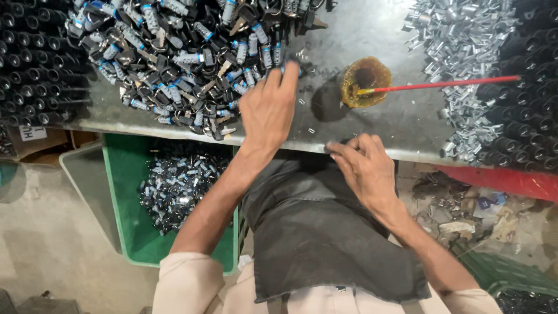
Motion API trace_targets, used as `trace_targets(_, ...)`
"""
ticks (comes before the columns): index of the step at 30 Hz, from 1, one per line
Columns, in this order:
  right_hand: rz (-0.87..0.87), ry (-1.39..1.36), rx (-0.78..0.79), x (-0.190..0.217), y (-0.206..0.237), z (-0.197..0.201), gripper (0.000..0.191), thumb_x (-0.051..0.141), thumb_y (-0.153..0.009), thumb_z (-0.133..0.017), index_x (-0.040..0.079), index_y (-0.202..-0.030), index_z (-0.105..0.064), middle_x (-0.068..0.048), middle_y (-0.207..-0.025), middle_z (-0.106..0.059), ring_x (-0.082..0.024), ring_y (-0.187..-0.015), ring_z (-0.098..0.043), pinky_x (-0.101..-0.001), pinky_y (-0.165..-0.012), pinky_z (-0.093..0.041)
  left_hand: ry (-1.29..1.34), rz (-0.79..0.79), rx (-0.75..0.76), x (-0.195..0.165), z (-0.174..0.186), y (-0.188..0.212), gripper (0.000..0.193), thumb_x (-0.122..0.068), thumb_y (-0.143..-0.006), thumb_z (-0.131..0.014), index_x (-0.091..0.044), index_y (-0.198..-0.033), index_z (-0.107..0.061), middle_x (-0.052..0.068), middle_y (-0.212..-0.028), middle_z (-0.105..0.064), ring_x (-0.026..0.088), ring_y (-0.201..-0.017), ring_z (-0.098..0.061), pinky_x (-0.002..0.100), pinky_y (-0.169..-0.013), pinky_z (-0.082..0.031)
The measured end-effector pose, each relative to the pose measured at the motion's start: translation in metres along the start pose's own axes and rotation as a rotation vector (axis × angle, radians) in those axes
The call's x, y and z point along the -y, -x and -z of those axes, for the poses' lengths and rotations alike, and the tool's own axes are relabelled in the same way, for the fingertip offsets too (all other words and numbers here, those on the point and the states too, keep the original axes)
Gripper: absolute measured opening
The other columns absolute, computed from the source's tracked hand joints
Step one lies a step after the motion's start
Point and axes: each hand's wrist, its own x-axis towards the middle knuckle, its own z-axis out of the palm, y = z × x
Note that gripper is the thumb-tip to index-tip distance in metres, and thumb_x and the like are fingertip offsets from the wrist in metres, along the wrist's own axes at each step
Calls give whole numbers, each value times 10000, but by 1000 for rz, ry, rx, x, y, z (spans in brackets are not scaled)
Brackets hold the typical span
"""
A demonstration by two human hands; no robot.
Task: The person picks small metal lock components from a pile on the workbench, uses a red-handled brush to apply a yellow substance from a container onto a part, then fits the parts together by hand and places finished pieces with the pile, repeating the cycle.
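My left hand reaches over the grey metal table, its fingertips at the right edge of a big heap of small lock cylinders with keys; a blue-banded cylinder shows at the fingertips, and I cannot tell whether it is gripped. My right hand rests at the table's near edge with its fingers curled, pinching something small and dark that I cannot make out. A dark cloth covers my lap below both hands.
A small amber bowl with a red-handled brush stands right of my left hand. Shiny metal clips are piled at the right beside black tubes. More black tubes lie left. A green crate holds finished cylinders below the table.
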Motion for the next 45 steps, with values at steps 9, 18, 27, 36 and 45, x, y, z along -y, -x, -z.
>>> trace_targets(9,-250,-361,-106,5,17,12,81,83,-903,-775,66,-947,-710,-45,-829,-576,-154,-710,-571,-311,-616,-465,682,-35,-299,15,47,7,147,-181,-1117,-601,-48,-1063,-570,142,-1129,-627,308,-972,-627,383,-819,-561)
trace_targets(18,-245,-662,-137,15,5,20,86,-31,-989,-659,-12,-1039,-592,-70,-1053,-561,-120,-892,-571,-261,-789,-494,2215,796,452,-58,57,70,255,-257,-1087,-564,-62,-1249,-542,15,-931,-576,123,-826,-569,289,-762,-498)
trace_targets(27,-277,-1008,-191,30,-6,20,169,-169,-942,-693,-37,-1038,-647,-95,-1127,-599,-152,-995,-684,-272,-888,-601,2214,824,442,-67,58,84,266,-201,-1076,-638,-84,-1300,-555,21,-1019,-615,68,-800,-525,233,-705,-471)
trace_targets(36,-296,-1083,-185,25,3,13,161,-159,-952,-689,-41,-1050,-641,-103,-1132,-602,-162,-983,-698,-285,-894,-608,2138,802,467,-62,56,86,273,-213,-1058,-650,-64,-1278,-591,18,-1002,-617,68,-795,-543,218,-674,-474)
trace_targets(45,-401,-1666,-201,-13,-11,18,568,-1,-889,-783,44,-1339,-438,-70,-1070,-571,-189,-974,-672,-299,-779,-598,2039,724,536,-44,58,75,333,-171,-1029,-645,6,-1310,-621,78,-1009,-704,98,-788,-596,252,-696,-508)
